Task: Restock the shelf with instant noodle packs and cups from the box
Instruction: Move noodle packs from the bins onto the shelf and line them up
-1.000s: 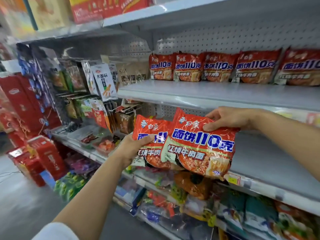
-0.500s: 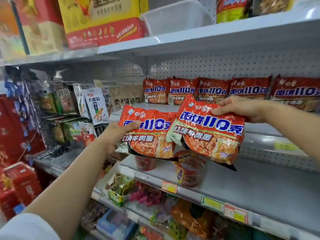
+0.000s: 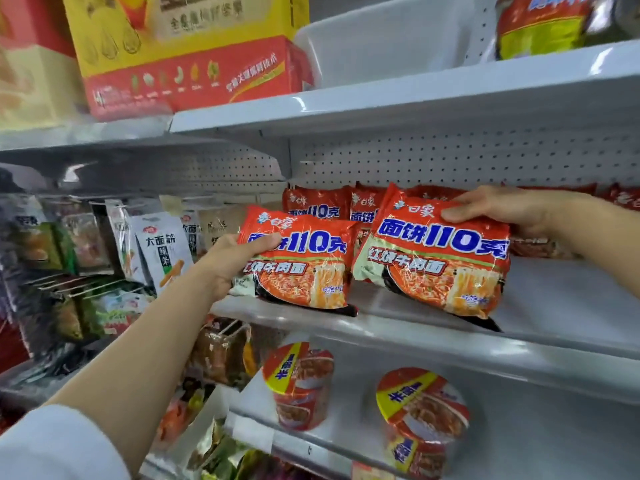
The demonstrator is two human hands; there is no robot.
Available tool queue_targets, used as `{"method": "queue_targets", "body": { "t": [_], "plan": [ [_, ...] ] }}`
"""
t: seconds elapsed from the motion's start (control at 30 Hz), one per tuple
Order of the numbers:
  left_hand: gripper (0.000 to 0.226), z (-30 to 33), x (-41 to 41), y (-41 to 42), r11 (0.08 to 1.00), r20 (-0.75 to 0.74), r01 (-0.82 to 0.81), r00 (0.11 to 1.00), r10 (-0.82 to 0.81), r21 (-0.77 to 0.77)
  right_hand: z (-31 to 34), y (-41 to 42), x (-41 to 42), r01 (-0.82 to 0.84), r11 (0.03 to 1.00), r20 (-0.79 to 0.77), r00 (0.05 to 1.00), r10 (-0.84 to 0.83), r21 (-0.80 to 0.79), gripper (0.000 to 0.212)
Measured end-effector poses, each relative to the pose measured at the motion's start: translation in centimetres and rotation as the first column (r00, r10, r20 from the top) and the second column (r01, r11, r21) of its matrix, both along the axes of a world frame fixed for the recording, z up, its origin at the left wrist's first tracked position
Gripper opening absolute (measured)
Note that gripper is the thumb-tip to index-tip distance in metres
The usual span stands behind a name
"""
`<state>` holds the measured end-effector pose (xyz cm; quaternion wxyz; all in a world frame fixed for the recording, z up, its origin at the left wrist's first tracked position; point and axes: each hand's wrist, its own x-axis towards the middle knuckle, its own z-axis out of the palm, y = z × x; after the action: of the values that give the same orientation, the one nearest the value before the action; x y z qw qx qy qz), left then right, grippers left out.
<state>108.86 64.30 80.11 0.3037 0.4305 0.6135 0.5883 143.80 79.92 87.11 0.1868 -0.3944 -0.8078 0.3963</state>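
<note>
store aisle, grey metal shelving, pegboard back | middle shelf point(image 3: 571, 299): both packs now up at its front edge, a second ago still below it | left hand point(image 3: 239, 261) grips left noodle pack point(image 3: 301, 261) | right hand point(image 3: 502, 209) grips right noodle pack point(image 3: 436, 254) | stocked row point(image 3: 318, 202) along back edge | noodle cups point(image 3: 301, 386) on shelf below | set-down looks imminent, not released yet

Grey metal shelving point(image 3: 398, 102) with a perforated pegboard back panel point(image 3: 450, 157) lines a shop aisle under even, bright light. A yellow-and-red carton point(image 3: 187, 50) and a white plastic tub point(image 3: 381, 39) sit on the top tier, while hanging snack packets point(image 3: 162, 251) crowd the bay to the left.
</note>
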Motion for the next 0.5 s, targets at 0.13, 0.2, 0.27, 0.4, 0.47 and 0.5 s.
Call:
{"method": "queue_targets", "body": {
  "t": [0.13, 0.2, 0.27, 0.4, 0.47, 0.5],
  "plan": [
    [0.032, 0.3, -2.3, 3.2, 1.000, 0.021, 0.012, 1.000, -0.012, 0.021, 0.5, 2.6, -1.2, 0.069, 0.997, 0.019, 0.997, -0.070, 0.030, 0.114],
    [0.031, 0.3, -3.0, 4.9, 0.999, 0.036, 0.014, 0.999, -0.015, 0.032, 0.7, 3.8, -1.4, 0.113, 0.992, 0.055, 0.992, -0.116, 0.063, 0.100],
    [0.030, 0.4, -3.6, 7.0, 0.999, 0.061, 0.014, 0.998, -0.016, 0.033, 1.0, 4.9, -1.3, 0.160, 0.983, 0.080, 0.983, -0.167, 0.090, 0.073],
    [0.035, 1.1, -2.8, 11.0, 0.993, 0.097, 0.118, 0.988, -0.118, 0.012, 1.2, 7.4, 0.7, 0.255, 0.959, 0.128, 0.954, -0.270, 0.124, 0.046],
    [0.028, 1.1, -2.5, 12.1, 0.993, 0.120, 0.112, 0.986, -0.115, 0.038, 1.5, 7.6, 1.5, 0.280, 0.951, 0.159, 0.941, -0.300, 0.133, 0.054],
    [0.027, 1.0, -2.1, 12.7, 0.992, 0.130, 0.117, 0.984, -0.122, 0.044, 1.8, 7.9, 2.1, 0.268, 0.948, 0.184, 0.936, -0.298, 0.171, 0.067]
  ]
}}
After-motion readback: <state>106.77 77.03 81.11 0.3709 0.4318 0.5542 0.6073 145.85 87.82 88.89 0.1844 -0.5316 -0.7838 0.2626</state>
